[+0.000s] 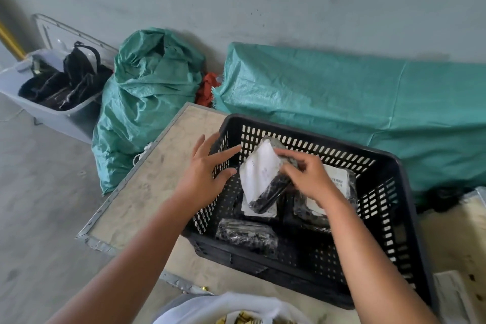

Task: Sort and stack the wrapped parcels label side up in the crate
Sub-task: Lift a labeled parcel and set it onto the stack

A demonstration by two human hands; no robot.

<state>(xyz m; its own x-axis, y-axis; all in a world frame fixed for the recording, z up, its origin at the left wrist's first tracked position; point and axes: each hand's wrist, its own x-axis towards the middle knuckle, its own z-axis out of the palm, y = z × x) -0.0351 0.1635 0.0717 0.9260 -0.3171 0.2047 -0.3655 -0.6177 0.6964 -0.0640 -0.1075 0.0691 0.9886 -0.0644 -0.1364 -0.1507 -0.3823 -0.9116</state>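
Note:
A black slotted crate (394, 218) stands on a low board. My right hand (307, 179) grips a black wrapped parcel (263, 176) with a white label, held tilted above the crate's middle. My left hand (207, 168) hovers open over the crate's left rim, fingers spread, just left of that parcel. On the crate floor lie a parcel with its label up (259, 212) under the held one, another labelled parcel (342, 184) at the right, partly hidden by my right hand, and a black parcel showing no label (247, 235) at the front left.
The board (147, 187) has bare surface left of the crate. Two green woven sacks (147, 97) (342, 97) lie against the wall behind. A grey bin (52, 102) holding black bags sits far left. A white bag (236, 308) lies at the bottom edge.

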